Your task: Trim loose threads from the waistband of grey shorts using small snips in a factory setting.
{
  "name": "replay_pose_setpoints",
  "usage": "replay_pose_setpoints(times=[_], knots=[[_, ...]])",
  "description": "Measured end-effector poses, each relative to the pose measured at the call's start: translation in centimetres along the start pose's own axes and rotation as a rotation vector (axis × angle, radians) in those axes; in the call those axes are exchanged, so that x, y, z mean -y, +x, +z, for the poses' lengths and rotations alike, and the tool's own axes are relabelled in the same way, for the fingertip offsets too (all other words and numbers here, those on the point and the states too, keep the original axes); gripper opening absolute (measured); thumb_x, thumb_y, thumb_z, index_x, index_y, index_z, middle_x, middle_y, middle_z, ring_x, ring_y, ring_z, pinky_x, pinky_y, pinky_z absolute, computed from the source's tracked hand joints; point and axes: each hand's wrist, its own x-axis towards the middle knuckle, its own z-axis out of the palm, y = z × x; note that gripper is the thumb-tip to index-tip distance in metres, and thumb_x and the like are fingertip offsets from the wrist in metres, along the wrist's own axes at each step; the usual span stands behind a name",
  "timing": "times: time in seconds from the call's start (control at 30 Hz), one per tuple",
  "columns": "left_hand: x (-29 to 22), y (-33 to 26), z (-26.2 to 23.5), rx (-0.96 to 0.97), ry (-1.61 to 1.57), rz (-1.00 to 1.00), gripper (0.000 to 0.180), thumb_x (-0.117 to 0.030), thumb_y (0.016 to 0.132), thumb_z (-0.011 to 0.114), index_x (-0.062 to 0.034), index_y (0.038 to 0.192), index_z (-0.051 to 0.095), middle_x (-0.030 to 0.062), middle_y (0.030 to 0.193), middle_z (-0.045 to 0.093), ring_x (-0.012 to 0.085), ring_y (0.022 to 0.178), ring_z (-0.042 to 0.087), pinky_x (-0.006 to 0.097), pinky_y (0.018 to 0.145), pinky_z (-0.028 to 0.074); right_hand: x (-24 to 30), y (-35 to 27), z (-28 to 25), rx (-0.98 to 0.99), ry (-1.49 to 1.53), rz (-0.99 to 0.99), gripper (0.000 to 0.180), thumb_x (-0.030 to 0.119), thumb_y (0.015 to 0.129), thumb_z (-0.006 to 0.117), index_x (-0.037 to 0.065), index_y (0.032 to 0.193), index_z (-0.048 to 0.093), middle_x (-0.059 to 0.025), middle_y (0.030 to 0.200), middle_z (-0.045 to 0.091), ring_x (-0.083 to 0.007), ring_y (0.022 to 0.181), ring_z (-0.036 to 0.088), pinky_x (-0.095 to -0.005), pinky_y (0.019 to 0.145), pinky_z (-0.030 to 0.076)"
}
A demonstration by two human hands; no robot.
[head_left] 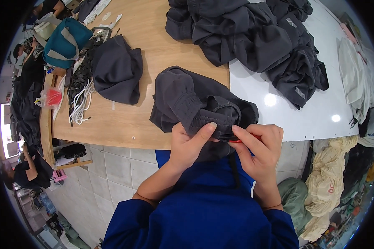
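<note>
A dark grey garment (174, 89) with a gathered, stitched elastic waistband (212, 120) lies bunched at the table's front edge, partly hanging over it. My left hand (188, 146) grips the waistband, thumb on top and fingers underneath. Close beside it, my right hand (259, 149) pinches a slim red tool (237, 141) against the same band; its tip and most of its length are hidden by fingers and cloth. A dark cord (234, 172) dangles below the band, in front of my blue top.
Another folded dark grey garment (117, 70) lies to the left, near white cords (82, 101) and a teal bag (66, 43). A large heap of dark grey garments (245, 33) covers the far right. Cream cloth (328, 182) is piled below the white tabletop (295, 120). A person (33, 166) sits at far left.
</note>
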Motion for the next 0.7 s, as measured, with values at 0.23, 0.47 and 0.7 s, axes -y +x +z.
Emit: replay_pose_setpoints(times=[0.23, 0.47, 0.7], knots=[[0.00, 0.04, 0.12, -0.013, 0.002, 0.003, 0.020, -0.012, 0.087, 0.060, 0.0037, 0.099, 0.062, 0.0091, 0.088, 0.065, 0.0133, 0.075, 0.062, 0.024, 0.066, 0.053, -0.13, -0.01, 0.08, 0.006, -0.002, 0.011, 0.035, 0.016, 0.061, 0.075, 0.015, 0.096, 0.070, 0.0025, 0.077, 0.054, -0.0137, 0.068, 0.046, -0.0283, 0.067, 0.029], [0.06, -0.06, 0.16, -0.020, 0.000, 0.000, 0.020, -0.013, 0.088, 0.060, 0.0035, 0.098, 0.062, 0.0089, 0.088, 0.065, 0.0131, 0.075, 0.063, 0.024, 0.066, 0.054, -0.18, -0.09, -0.03, -0.021, -0.011, 0.033, 0.036, 0.016, 0.061, 0.075, 0.015, 0.096, 0.069, 0.0024, 0.077, 0.054, -0.0138, 0.068, 0.046, -0.0280, 0.067, 0.029], [0.11, -0.14, 0.13, -0.011, 0.000, 0.004, 0.019, -0.012, 0.088, 0.059, 0.0035, 0.098, 0.062, 0.0093, 0.088, 0.065, 0.0135, 0.076, 0.063, 0.024, 0.066, 0.054, -0.16, -0.32, -0.11, -0.032, -0.004, 0.041, 0.037, 0.015, 0.061, 0.075, 0.016, 0.098, 0.069, 0.0026, 0.076, 0.054, -0.0139, 0.068, 0.046, -0.0283, 0.067, 0.029]])
